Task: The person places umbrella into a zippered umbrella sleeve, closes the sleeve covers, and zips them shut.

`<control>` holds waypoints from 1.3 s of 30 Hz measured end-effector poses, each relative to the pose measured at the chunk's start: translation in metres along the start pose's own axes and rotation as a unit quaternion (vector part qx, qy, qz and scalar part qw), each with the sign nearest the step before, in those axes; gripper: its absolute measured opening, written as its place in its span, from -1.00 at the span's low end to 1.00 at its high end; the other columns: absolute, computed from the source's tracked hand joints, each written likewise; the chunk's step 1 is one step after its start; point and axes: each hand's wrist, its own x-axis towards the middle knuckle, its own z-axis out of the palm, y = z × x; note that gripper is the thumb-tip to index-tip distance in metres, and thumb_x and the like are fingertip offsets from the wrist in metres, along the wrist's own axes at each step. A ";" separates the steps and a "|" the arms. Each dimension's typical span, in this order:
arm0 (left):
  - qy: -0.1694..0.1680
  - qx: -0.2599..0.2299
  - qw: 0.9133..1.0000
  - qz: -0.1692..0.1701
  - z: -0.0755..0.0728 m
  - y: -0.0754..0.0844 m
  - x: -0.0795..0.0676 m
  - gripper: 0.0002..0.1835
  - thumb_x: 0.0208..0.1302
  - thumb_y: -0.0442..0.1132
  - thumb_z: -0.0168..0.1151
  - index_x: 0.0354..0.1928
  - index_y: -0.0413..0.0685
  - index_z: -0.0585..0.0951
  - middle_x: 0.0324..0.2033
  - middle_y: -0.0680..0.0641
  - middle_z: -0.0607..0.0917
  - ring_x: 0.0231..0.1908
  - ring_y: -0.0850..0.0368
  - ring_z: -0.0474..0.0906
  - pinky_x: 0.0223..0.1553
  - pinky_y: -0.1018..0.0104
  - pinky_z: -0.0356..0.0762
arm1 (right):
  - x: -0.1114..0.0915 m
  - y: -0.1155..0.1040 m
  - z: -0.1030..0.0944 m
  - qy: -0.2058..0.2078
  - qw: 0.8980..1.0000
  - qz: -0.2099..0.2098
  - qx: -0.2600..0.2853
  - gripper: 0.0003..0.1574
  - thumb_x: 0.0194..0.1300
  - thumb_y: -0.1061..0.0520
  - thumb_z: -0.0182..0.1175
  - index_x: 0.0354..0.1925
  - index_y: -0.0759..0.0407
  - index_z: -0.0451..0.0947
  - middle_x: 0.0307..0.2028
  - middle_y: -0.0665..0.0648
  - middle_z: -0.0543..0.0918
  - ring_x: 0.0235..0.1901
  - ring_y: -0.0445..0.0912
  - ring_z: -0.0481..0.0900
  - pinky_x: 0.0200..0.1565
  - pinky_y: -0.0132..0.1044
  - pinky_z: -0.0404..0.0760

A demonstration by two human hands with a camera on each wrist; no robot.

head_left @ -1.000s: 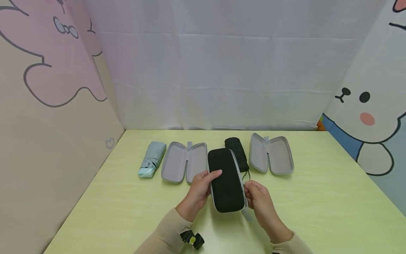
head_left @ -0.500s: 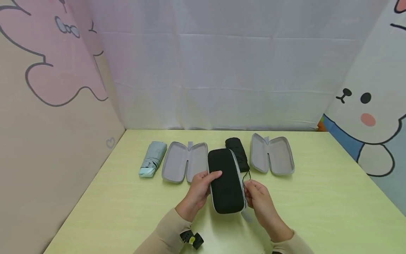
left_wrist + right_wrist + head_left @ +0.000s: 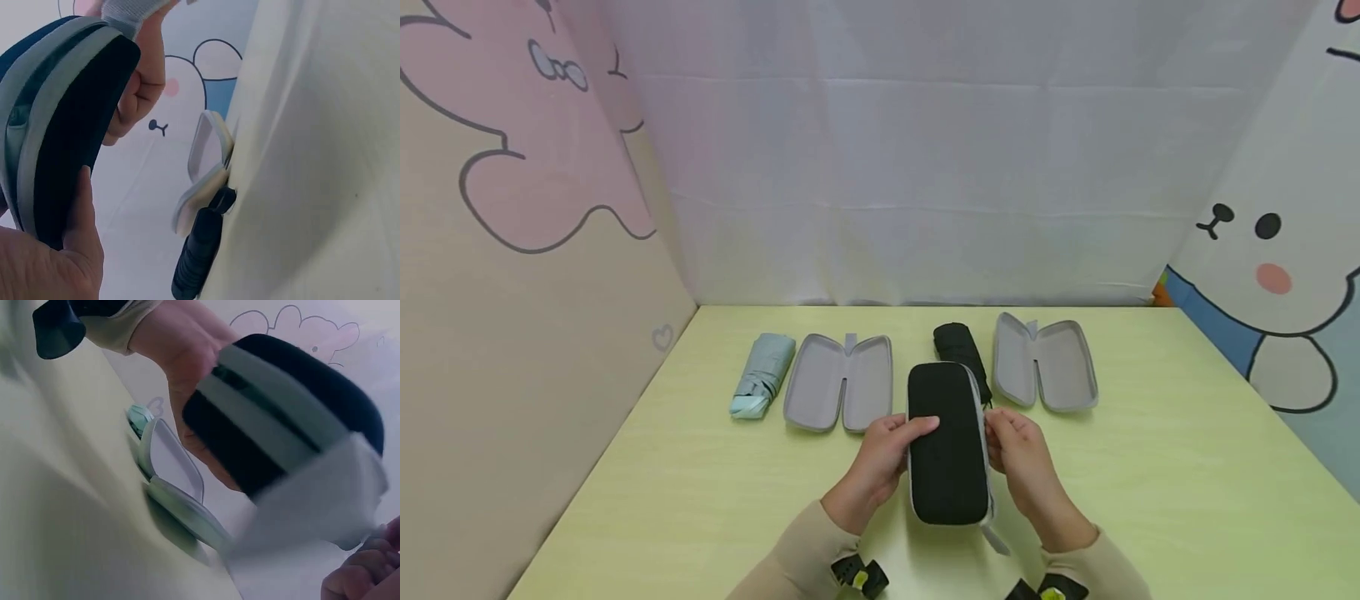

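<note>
Over a yellow-green table [image 3: 722,492], one matte black round-cornered case [image 3: 948,467], left hand [image 3: 877,457] clamped on it, right hand [image 3: 1024,446] pinching its grey edging [image 3: 32,144], two open grey rigid shells [image 3: 815,387], one pale-blue fabric bundle [image 3: 763,373], one black bundle [image 3: 958,345].

Black oblong cloth case [image 3: 949,450] between left hand [image 3: 880,462] and right hand [image 3: 1028,467], black cloth roll [image 3: 959,346] behind it, open grey hard case [image 3: 817,387] past left, twin case [image 3: 1066,367] past right, pale-blue cloth roll [image 3: 763,375] farthest left.

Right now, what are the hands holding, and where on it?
A black case. The left hand grips its left side, thumb on top; the right hand pinches at its right edge, exact spot hidden.
</note>
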 end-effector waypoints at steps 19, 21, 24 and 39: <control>0.001 -0.007 1.000 0.005 -0.004 -0.002 0.004 -0.78 0.18 -0.21 0.22 -0.27 -0.26 0.63 -0.43 -0.01 0.69 -0.41 0.19 0.62 -0.26 0.31 0.56 | 0.003 -0.004 -0.005 -0.010 1.000 0.014 0.011 -0.60 0.40 0.29 -0.16 -0.62 0.21 0.26 -0.74 -0.06 0.15 -0.77 -0.29 0.03 -0.66 -0.47 -0.01; -0.001 -0.008 1.000 0.005 -0.004 -0.002 0.003 -0.77 0.18 -0.21 0.22 -0.26 -0.27 0.63 -0.43 -0.01 0.69 -0.40 0.19 0.62 -0.25 0.31 0.56 | 0.004 -0.004 -0.004 -0.007 1.000 0.016 0.012 -0.59 0.40 0.30 -0.17 -0.62 0.22 0.26 -0.74 -0.06 0.15 -0.77 -0.29 0.03 -0.66 -0.47 -0.01; -0.007 -0.010 1.000 0.002 -0.004 -0.002 0.002 -0.76 0.17 -0.22 0.22 -0.24 -0.29 0.63 -0.41 -0.02 0.70 -0.38 0.18 0.63 -0.23 0.31 0.56 | 0.004 -0.004 -0.004 -0.005 1.000 0.017 0.011 -0.58 0.40 0.30 -0.18 -0.63 0.21 0.25 -0.74 -0.06 0.15 -0.77 -0.29 0.03 -0.67 -0.48 -0.01; -0.015 -0.007 1.000 0.004 -0.005 -0.002 0.001 -0.73 0.15 -0.23 0.22 -0.22 -0.34 0.62 -0.41 -0.03 0.70 -0.39 0.19 0.63 -0.24 0.31 0.57 | 0.006 -0.005 -0.003 -0.003 1.000 0.014 0.020 -0.60 0.39 0.29 -0.17 -0.62 0.20 0.29 -0.72 -0.06 0.19 -0.77 -0.30 0.04 -0.66 -0.48 -0.01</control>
